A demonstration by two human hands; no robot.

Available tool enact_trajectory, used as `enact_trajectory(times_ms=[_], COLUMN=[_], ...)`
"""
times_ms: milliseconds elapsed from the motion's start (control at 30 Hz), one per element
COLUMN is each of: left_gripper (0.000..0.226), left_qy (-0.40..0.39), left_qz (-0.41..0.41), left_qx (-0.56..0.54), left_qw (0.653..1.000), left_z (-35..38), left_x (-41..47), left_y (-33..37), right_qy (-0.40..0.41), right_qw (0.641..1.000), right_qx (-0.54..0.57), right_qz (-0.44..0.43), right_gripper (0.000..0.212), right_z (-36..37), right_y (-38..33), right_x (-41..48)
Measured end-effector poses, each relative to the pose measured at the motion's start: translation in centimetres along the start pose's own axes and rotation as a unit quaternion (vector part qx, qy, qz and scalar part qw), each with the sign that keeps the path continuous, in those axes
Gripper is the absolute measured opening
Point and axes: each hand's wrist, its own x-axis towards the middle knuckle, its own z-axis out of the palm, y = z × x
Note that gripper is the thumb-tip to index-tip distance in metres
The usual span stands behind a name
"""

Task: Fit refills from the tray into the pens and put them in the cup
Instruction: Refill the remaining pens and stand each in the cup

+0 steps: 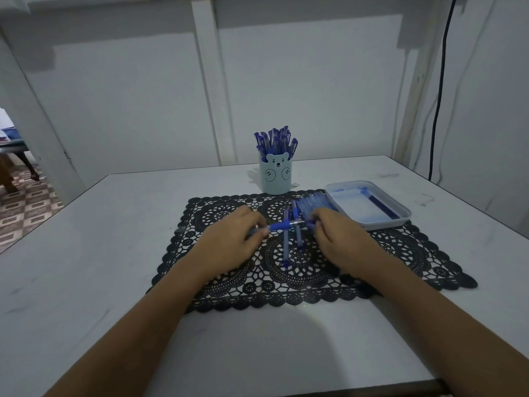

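The left hand grips a blue pen by its rear end. The pen lies level, its tip pointing toward 3 o'clock, just above a black lace placemat. The right hand faces it from the 3 o'clock side with its fingers curled, and the fingertips pinch a small blue piece. That piece sits just off the pen's tip; it is too blurred to tell which part it is, or whether it touches the pen.

Under the held pen, two more pens lie on the placemat, running roughly from 12 to 6 o'clock. A pile of pens rests at 1 o'clock from the hands, against the left side of a white tray. The tray sits at 2 o'clock, partly on the placemat, with a row of dark blue refills along its right inner edge.

At 12 o'clock, at the placemat's far edge, a pale blue bear-faced cup stands upright, packed with blue capped pens. Everything rests on a white table. A black cable hangs down the wall at the far right.
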Motion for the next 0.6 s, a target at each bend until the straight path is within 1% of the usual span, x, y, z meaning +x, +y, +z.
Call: enact_trajectory(times_ms=[33, 133, 200, 267, 300, 367, 400, 433, 467, 500, 533, 600], left_gripper=[0.018, 0.018, 0.018, 0.017, 0.017, 0.016, 0.016, 0.015, 0.013, 0.012, 0.011, 0.01], left_qy=[0.007, 0.018, 0.025, 0.025, 0.023, 0.021, 0.021, 0.019, 0.015, 0.011, 0.007, 0.0], left_qz=[-0.01, -0.031, -0.033, -0.032, -0.03, -0.019, -0.011, -0.002, 0.007, 0.019, 0.033, 0.057], left_qx=[-0.001, -0.01, -0.015, -0.021, -0.023, -0.026, -0.03, -0.037, -0.047, -0.057, -0.063, -0.069], left_qw=[1.0, 0.999, 0.999, 0.999, 0.999, 0.999, 0.999, 0.999, 0.999, 0.998, 0.997, 0.996], left_z=[0.0, 0.1, 0.2, 0.2, 0.3, 0.4, 0.5, 0.6, 0.6, 0.6, 0.6, 0.6], left_x=[0.0, 0.1, 0.1, 0.2, 0.2, 0.2, 0.2, 0.2, 0.1, 0.1, 0.1, 0.1], left_y=[-0.1, -0.2, -0.2, -0.2, -0.3, -0.3, -0.3, -0.2, -0.1, 0.1, 0.3, 0.5], right_qy=[-0.01, -0.038, -0.058, -0.076, -0.075, -0.034, -0.003, 0.018, 0.025, 0.023, 0.013, -0.013], right_qw=[1.0, 0.998, 0.995, 0.991, 0.991, 0.998, 0.998, 0.991, 0.979, 0.969, 0.966, 0.97], right_qx=[-0.007, -0.039, -0.084, -0.111, -0.105, -0.035, 0.031, 0.107, 0.176, 0.217, 0.229, 0.216], right_qz=[0.008, -0.007, -0.014, 0.006, 0.017, 0.041, 0.057, 0.081, 0.104, 0.116, 0.118, 0.107], right_gripper=[0.024, 0.028, 0.03, 0.034, 0.034, 0.029, 0.034, 0.043, 0.049, 0.052, 0.053, 0.051], right_z=[0.0, 0.2, 0.3, 0.5, 0.5, 0.5, 0.3, 0.0, -0.3, -0.6, -0.8, -0.9], right_y=[0.3, 0.9, 0.8, 0.8, 0.7, 0.5, 0.3, 0.0, -0.3, -0.6, -0.8, -1.0], right_x=[0.1, 0.2, 0.2, 0.2, 0.2, 0.3, 0.3, 0.3, 0.2, 0.1, 0.0, 0.0])
